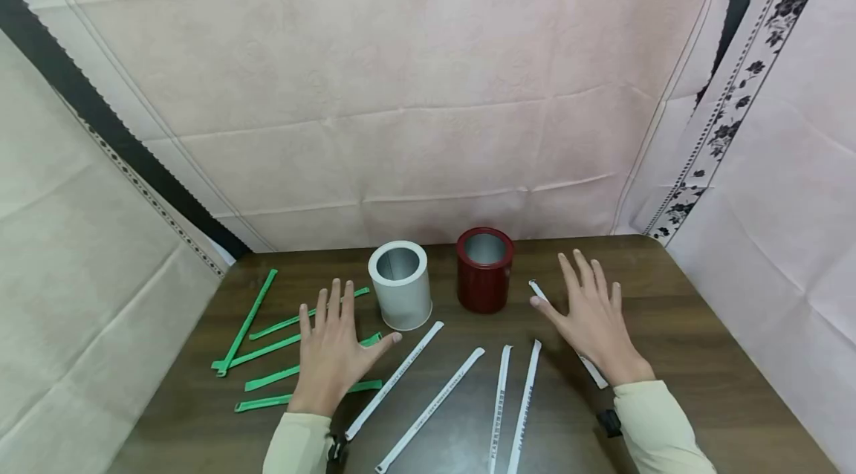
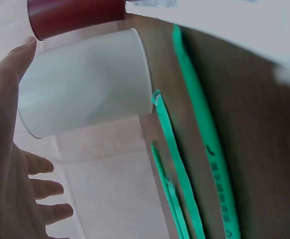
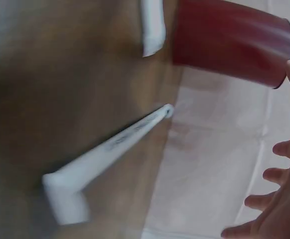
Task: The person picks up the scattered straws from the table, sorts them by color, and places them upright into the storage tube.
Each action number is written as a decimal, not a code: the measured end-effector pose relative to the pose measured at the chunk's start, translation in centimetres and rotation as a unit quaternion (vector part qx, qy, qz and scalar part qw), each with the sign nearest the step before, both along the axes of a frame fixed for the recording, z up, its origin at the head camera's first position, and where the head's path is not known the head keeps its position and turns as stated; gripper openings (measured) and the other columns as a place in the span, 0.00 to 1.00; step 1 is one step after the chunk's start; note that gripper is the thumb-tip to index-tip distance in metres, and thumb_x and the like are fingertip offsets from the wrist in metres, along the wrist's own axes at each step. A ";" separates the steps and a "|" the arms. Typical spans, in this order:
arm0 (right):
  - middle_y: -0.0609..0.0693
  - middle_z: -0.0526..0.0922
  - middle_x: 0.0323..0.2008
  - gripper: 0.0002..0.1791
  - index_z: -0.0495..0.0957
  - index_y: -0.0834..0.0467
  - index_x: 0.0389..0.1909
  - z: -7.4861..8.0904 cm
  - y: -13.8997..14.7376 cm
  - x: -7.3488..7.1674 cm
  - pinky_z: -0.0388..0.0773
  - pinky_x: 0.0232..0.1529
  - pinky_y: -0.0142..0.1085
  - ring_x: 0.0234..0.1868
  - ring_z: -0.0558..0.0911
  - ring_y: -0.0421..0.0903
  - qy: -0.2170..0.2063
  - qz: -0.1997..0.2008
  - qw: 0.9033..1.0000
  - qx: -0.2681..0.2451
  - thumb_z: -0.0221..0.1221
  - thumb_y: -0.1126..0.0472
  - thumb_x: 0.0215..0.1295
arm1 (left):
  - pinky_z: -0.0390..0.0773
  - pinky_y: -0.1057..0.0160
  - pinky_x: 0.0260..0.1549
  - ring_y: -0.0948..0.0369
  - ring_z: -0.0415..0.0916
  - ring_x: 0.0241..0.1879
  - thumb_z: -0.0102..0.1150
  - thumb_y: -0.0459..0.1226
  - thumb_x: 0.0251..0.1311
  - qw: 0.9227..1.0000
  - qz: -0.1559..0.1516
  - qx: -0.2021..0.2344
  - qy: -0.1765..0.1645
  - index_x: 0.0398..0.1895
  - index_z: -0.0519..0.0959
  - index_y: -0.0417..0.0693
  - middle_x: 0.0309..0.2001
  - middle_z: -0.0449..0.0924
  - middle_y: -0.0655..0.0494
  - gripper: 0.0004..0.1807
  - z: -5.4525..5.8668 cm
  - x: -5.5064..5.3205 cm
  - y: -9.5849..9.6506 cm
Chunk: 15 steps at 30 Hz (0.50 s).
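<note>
My left hand (image 1: 333,355) hovers with straight, spread fingers above several green paper-wrapped strips (image 1: 270,401), holding nothing. Just beyond its thumb stands an upright white cylindrical cup (image 1: 409,299), also large in the left wrist view. To the cup's right is a dark red cup (image 1: 483,287) of similar size. My right hand (image 1: 595,322), fingers spread, is over a white printed strip (image 1: 594,372) that it partly hides; nothing is in its grasp. Between the hands lie several more white strips (image 1: 431,409). In the right wrist view, a bent white strip (image 3: 110,154) appears blurred.
The brown wooden table (image 1: 722,385) ends at a pale cloth backdrop (image 1: 428,125) behind the cups. Cloth also hangs along the left and right sides. One green strip (image 1: 249,318) lies near the far left corner, crossing another.
</note>
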State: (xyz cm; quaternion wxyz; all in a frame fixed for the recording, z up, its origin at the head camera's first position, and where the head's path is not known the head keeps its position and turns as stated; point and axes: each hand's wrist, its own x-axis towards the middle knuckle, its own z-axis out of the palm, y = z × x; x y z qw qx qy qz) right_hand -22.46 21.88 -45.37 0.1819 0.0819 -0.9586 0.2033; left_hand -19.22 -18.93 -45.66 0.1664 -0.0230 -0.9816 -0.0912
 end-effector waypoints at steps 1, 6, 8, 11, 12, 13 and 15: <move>0.59 0.47 0.78 0.52 0.47 0.51 0.79 0.4 -0.2 -0.2 0.43 0.62 0.76 0.76 0.46 0.67 0.000 0.010 1.000 -0.007 0.54 0.28 0.63 | 0.41 0.31 0.69 0.40 0.47 0.75 0.39 0.85 0.41 1.000 -0.001 0.002 0.003 0.79 0.51 0.47 0.78 0.48 0.42 0.70 0.0 0.1 0.1; 0.55 0.47 0.78 0.51 0.50 0.50 0.79 2.3 -1.8 -1.6 0.56 0.63 0.70 0.75 0.52 0.64 -0.011 0.069 0.997 -0.035 0.55 0.28 0.63 | 0.39 0.32 0.70 0.40 0.47 0.75 0.43 0.84 0.41 1.000 -0.002 0.016 0.006 0.78 0.54 0.45 0.77 0.50 0.41 0.69 0.2 0.8 0.6; 0.53 0.47 0.78 0.51 0.50 0.48 0.79 2.9 -2.5 -2.3 0.62 0.62 0.67 0.75 0.55 0.61 -0.025 0.087 0.995 -0.053 0.55 0.27 0.62 | 0.39 0.33 0.70 0.40 0.48 0.75 0.44 0.83 0.42 1.000 -0.005 0.021 0.005 0.77 0.54 0.44 0.77 0.50 0.41 0.68 0.3 1.1 0.9; 0.50 0.48 0.78 0.51 0.51 0.45 0.78 3.6 -3.5 -3.5 0.66 0.62 0.65 0.75 0.57 0.58 -0.051 0.111 0.989 -0.084 0.57 0.28 0.60 | 0.42 0.34 0.70 0.41 0.50 0.74 0.46 0.82 0.43 1.000 -0.011 0.028 0.007 0.77 0.56 0.43 0.76 0.53 0.41 0.67 0.5 1.4 1.3; 0.49 0.49 0.78 0.51 0.52 0.45 0.78 3.7 -3.8 -4.0 0.66 0.62 0.63 0.75 0.57 0.57 -0.058 0.118 0.987 -0.092 0.58 0.28 0.60 | 0.43 0.34 0.70 0.41 0.51 0.74 0.46 0.82 0.43 0.999 -0.012 0.029 0.009 0.76 0.56 0.43 0.76 0.54 0.40 0.67 0.6 1.6 1.4; 0.49 0.50 0.77 0.51 0.53 0.45 0.78 3.8 -4.2 -4.4 0.66 0.63 0.62 0.75 0.58 0.57 -0.065 0.125 0.985 -0.100 0.59 0.28 0.59 | 0.44 0.34 0.70 0.41 0.52 0.74 0.47 0.82 0.44 0.999 -0.014 0.031 0.010 0.76 0.56 0.43 0.75 0.55 0.40 0.66 0.7 1.7 1.5; 0.49 0.51 0.77 0.51 0.54 0.44 0.77 3.8 -4.8 -5.4 0.65 0.64 0.61 0.74 0.59 0.56 -0.077 0.136 0.982 -0.110 0.60 0.27 0.58 | 0.45 0.35 0.70 0.41 0.55 0.73 0.49 0.81 0.44 0.999 -0.016 0.035 0.011 0.76 0.57 0.43 0.74 0.58 0.40 0.65 0.8 2.2 1.7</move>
